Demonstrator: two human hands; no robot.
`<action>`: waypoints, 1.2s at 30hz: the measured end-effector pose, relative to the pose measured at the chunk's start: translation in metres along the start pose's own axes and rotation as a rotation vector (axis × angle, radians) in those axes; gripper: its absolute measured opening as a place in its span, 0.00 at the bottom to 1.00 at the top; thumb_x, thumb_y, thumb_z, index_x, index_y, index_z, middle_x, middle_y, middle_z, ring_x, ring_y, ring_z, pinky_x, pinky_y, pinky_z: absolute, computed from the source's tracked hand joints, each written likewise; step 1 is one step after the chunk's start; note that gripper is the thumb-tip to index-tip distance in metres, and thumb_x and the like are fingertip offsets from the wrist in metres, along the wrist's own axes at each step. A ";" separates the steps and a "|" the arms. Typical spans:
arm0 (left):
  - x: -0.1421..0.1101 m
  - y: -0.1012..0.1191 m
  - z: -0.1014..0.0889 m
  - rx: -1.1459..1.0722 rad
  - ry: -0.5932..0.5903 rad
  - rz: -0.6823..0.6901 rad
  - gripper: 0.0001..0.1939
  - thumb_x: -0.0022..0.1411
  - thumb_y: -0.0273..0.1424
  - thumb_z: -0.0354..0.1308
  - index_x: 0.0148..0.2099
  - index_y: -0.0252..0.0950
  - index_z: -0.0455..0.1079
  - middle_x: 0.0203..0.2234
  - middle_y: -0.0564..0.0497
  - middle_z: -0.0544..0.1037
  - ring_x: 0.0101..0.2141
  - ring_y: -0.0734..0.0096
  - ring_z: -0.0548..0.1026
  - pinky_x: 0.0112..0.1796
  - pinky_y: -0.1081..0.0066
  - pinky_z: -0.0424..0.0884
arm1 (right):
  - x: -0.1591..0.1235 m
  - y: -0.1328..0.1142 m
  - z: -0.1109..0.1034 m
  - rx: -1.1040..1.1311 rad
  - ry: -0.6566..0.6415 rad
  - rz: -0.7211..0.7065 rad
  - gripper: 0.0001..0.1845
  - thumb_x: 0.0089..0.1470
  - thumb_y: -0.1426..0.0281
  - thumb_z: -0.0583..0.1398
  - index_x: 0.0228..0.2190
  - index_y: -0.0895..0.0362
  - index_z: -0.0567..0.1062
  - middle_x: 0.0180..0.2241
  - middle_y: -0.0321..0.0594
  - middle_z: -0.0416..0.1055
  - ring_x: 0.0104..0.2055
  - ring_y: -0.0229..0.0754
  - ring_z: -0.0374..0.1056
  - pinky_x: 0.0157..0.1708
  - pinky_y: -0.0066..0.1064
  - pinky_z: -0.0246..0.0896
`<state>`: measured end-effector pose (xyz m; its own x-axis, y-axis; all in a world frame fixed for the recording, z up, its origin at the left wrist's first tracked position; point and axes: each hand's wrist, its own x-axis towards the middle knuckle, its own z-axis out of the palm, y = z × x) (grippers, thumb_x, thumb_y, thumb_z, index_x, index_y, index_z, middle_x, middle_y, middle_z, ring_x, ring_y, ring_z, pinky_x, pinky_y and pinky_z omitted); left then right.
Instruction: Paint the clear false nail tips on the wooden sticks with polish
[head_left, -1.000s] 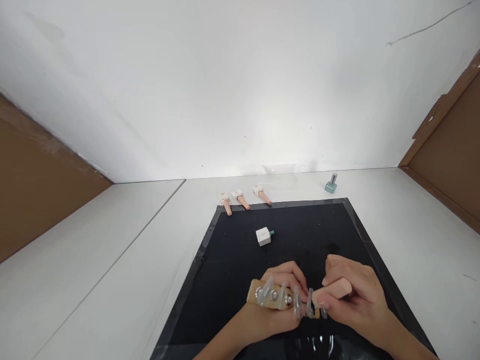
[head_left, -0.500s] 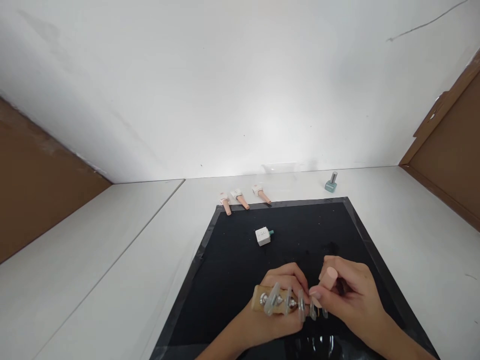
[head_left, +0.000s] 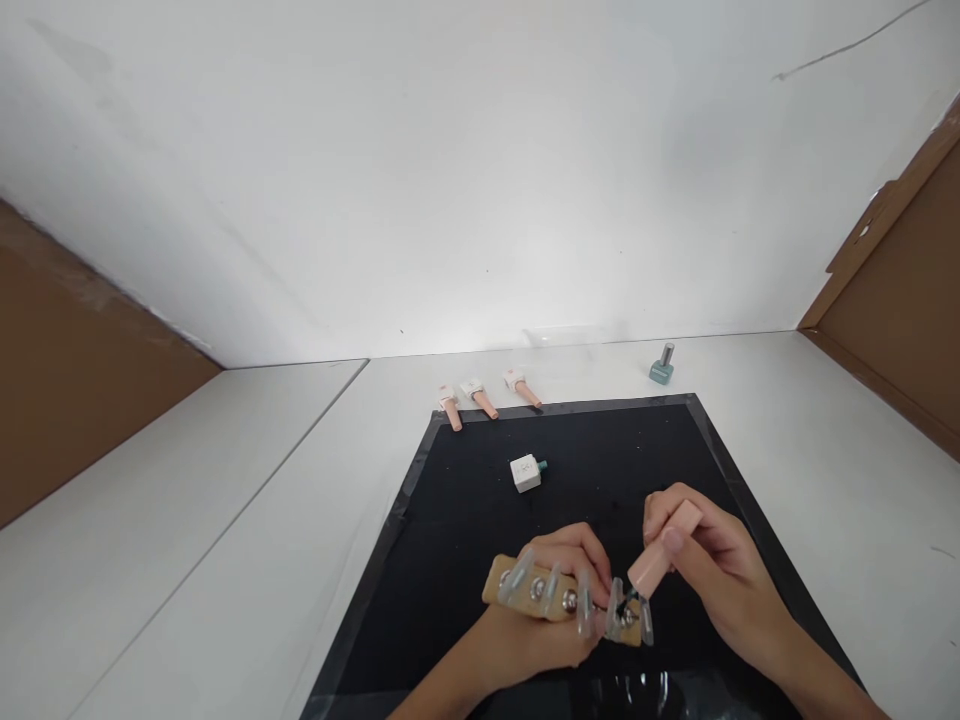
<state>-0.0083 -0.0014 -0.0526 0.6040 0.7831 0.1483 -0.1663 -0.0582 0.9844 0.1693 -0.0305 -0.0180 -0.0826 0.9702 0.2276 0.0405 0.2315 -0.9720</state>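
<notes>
Left hand (head_left: 541, 642) curled round tan bar (head_left: 557, 612) | right hand (head_left: 714, 562) pinched pink cap (head_left: 649, 570), dark brush (head_left: 626, 603) at clear tip (head_left: 615, 610) just right of left hand | likely risk: bar wobble, smearing neighbouring tip

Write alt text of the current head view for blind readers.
A right hand holds a pink brush cap at clear nail tips on a tan strip in the left hand. A white, green-necked bottle is on a black mat; three pink-capped bottles lie at its far edge, a teal bottle beyond.
</notes>
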 end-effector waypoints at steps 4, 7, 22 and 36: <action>0.001 0.002 0.000 -0.020 0.003 0.001 0.08 0.46 0.22 0.64 0.20 0.32 0.68 0.24 0.53 0.70 0.22 0.81 0.68 0.23 0.79 0.64 | -0.002 0.002 -0.001 0.033 -0.066 0.008 0.18 0.61 0.54 0.53 0.28 0.54 0.68 0.23 0.33 0.60 0.22 0.36 0.53 0.20 0.26 0.50; 0.001 0.003 -0.001 -0.058 0.000 -0.008 0.08 0.46 0.22 0.65 0.20 0.32 0.68 0.24 0.53 0.70 0.21 0.82 0.67 0.22 0.80 0.64 | -0.002 0.002 -0.002 0.022 -0.116 -0.028 0.15 0.62 0.56 0.52 0.30 0.52 0.67 0.25 0.33 0.60 0.24 0.36 0.54 0.22 0.26 0.51; 0.002 0.006 -0.002 -0.080 0.002 -0.005 0.09 0.47 0.22 0.65 0.21 0.31 0.67 0.25 0.54 0.69 0.17 0.88 0.64 0.17 0.84 0.61 | 0.001 -0.002 -0.002 -0.091 -0.175 -0.278 0.14 0.65 0.62 0.49 0.27 0.52 0.61 0.28 0.33 0.59 0.28 0.37 0.58 0.26 0.28 0.55; -0.003 0.000 -0.004 -0.139 0.003 -0.049 0.11 0.46 0.29 0.69 0.21 0.31 0.69 0.26 0.53 0.69 0.17 0.86 0.66 0.15 0.83 0.64 | 0.001 -0.001 -0.003 0.109 -0.128 -0.104 0.12 0.63 0.57 0.51 0.32 0.50 0.66 0.28 0.33 0.59 0.27 0.37 0.56 0.26 0.26 0.54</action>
<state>-0.0136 -0.0011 -0.0533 0.6117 0.7847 0.0999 -0.2431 0.0663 0.9677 0.1722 -0.0300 -0.0163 -0.2069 0.9228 0.3251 -0.0826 0.3146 -0.9456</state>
